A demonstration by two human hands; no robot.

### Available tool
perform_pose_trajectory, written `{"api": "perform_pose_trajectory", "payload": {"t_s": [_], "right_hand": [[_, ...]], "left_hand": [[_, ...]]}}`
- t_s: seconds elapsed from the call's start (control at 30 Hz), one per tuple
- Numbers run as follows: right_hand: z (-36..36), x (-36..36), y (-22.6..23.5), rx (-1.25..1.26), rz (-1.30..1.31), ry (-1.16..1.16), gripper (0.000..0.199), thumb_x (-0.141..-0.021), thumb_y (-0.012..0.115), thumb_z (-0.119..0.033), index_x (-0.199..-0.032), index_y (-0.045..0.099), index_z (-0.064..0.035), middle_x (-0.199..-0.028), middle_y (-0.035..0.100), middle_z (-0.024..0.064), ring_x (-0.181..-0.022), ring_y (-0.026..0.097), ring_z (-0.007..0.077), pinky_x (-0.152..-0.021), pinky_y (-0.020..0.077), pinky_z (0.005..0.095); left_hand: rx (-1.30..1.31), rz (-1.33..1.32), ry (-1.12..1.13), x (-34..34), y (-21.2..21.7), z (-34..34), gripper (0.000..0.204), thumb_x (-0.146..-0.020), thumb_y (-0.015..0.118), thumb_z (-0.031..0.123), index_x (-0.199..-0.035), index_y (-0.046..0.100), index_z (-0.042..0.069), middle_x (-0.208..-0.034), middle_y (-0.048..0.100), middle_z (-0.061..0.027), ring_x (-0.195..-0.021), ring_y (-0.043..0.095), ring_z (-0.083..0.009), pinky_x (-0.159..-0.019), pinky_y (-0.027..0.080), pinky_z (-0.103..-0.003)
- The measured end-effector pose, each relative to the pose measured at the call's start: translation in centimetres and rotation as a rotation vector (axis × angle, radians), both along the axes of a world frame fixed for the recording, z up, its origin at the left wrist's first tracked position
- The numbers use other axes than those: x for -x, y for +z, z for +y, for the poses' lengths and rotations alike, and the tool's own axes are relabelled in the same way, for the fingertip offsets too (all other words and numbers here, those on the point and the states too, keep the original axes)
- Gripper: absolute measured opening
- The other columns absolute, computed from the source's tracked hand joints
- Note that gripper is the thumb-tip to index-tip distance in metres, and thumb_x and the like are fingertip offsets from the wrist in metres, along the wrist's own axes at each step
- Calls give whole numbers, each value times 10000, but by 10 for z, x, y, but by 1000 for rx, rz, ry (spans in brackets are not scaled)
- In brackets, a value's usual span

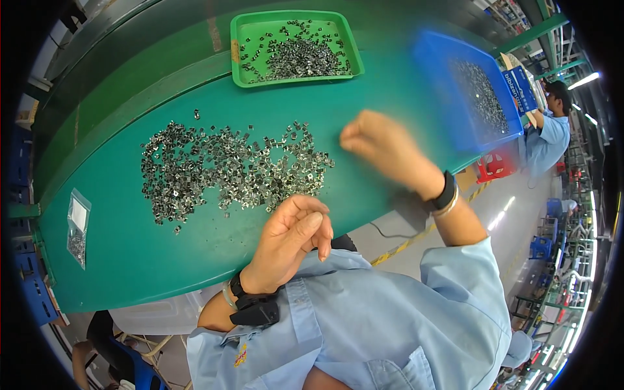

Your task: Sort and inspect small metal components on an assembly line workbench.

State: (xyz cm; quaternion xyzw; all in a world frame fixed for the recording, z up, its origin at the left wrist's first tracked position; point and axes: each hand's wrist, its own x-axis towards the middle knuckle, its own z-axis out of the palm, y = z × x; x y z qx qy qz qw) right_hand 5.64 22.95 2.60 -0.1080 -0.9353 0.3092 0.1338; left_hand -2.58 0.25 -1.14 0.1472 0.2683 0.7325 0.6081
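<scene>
Many small, square, shiny metal pieces [240, 166] lie in a loose spread on the green tabletop [130, 260]. My left hand [286, 237] is at the near edge of this spread, its fingers curled and the thumb bent over them. Whatever it may hold is hidden. To the right of the pieces, my right hand [387, 143] hovers over the tabletop, blurred, with its fingertips drawn together. I cannot make out anything between them. Similar pieces fill part of a green tray [240, 75] at the back and a blue bin [448, 110] at the right.
A clear plastic bag [78, 227] with small pieces and a white label lies at the table's left end. Behind the blue bin are a blue box [520, 88] and a person in light blue [549, 140]. A red stool [494, 167] stands on the floor there.
</scene>
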Motion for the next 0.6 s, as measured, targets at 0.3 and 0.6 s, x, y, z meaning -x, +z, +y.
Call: {"api": "perform_pose_trajectory", "payload": {"t_s": [0.3, 0.6], "right_hand": [[-37, -10, -20, -248, 67, -83, 171, -707, 722, -109, -823, 599, -79, -810, 576, 67, -785, 558, 274, -680, 452, 373], [-33, -19, -12, -125, 242, 13, 177, -705, 711, -42, -842, 601, -62, -769, 583, 67, -706, 572, 262, -613, 459, 343]], "left_hand": [[-30, -8, -1, -1, -1, 2, 141, -969, 452, 130, -1072, 490, 41, -829, 583, -83, -650, 560, -147, -576, 471, -280], [23, 25, 38, -3, 3, 4, 174, -973, 453, 153, -1095, 490, 34, -837, 584, -80, -651, 562, -138, -577, 471, -276]]}}
